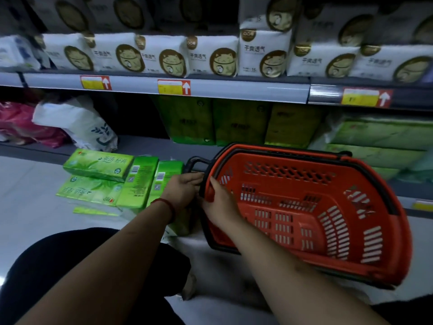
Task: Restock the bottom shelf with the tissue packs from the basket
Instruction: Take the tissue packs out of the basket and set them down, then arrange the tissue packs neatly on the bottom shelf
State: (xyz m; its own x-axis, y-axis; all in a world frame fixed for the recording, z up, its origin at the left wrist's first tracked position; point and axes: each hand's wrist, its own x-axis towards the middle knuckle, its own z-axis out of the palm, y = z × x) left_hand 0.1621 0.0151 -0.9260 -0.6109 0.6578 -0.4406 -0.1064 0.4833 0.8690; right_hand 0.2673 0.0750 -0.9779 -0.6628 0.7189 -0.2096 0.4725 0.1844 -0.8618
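Head view shows my right hand (219,202) clamped on the near rim of the red basket (328,221), thumb hooked over the edge. My left hand (184,187) is closed around its black handle (195,161), a red cord on that wrist. I hold the basket tipped on its side, its inside showing nothing. Green tissue packs (112,181) lie piled on the floor just left of it, before the bottom shelf (140,144).
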